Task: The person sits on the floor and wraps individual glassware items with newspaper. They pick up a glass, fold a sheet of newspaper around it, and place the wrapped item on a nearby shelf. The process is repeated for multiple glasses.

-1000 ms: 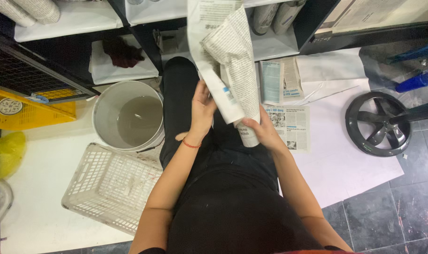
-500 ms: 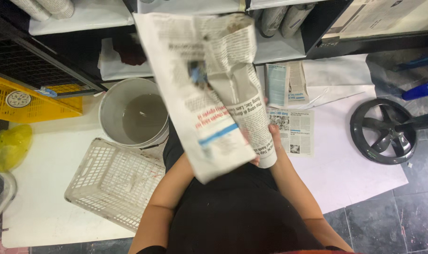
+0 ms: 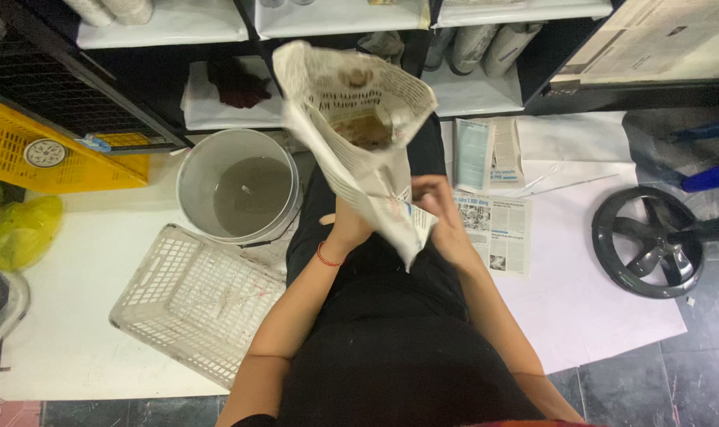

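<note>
Both hands are on a newspaper wrap [image 3: 359,134] held up over the lap, w/ its open top facing the camera and something brownish inside, can't tell what. Left hand [image 3: 348,227] is under the paper, mostly hidden, so can't tell how its fingers sit, but it's against the lower part of the wrap. There's a red string bracelet [image 3: 325,256] on that wrist. Right hand [image 3: 436,202] has fingers curled onto the paper's lower right edge, gripping it.

Around it: grey bucket [image 3: 238,186] w/ murky water just left of the knee, white plastic basket [image 3: 197,300] lying tilted below it on a white sheet [image 3: 75,316]. Yellow crate [image 3: 35,154] far left w/ a round sticker on it, yellow-green bag [image 3: 19,233] below that. More newspaper pages [image 3: 494,225] flat on the floor to the right of the right hand, a blue-tinted folded one above them. Black wheel-shaped thing [image 3: 648,241] far right, near a blue bottle [image 3: 707,175]. Shelves [image 3: 336,20] up top lined w/ white paper, some rolled paper bundles [image 3: 486,43] tucked under there, dark red cloth [image 3: 234,81] on the lower shelf.
</note>
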